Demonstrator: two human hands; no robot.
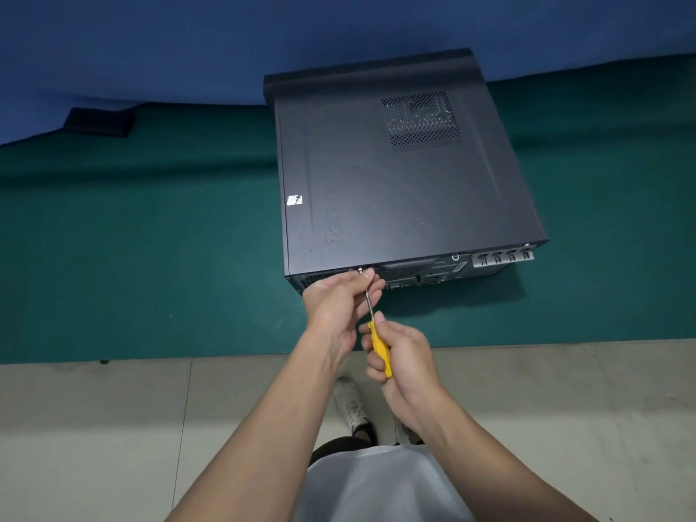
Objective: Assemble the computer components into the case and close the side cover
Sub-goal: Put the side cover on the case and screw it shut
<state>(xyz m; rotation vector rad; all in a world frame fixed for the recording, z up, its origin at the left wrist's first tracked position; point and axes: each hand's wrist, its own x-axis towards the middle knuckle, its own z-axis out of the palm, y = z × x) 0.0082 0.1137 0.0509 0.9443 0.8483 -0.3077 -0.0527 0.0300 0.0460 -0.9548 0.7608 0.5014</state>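
Seemingly at the final fastening: the case (489,259) lies flat on the green tabletop (150,239) with its side cover (376,190) on, left hand (337,301) pinching the screwdriver (377,340) shaft at a rear-edge screw (360,270), right hand (405,357) gripping the yellow handle; next likely needs square, steady turns.

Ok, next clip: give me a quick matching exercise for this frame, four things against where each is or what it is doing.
Things:
1. left hand
2. right hand
3. side cover
4. dark flat box

States:
A. lies far left on the green mat
B. grips the screwdriver by its yellow handle
C. closed on the case, facing up
D. pinches the screwdriver shaft near its tip

Pairs: 1-D, 2-B, 3-C, 4-A.
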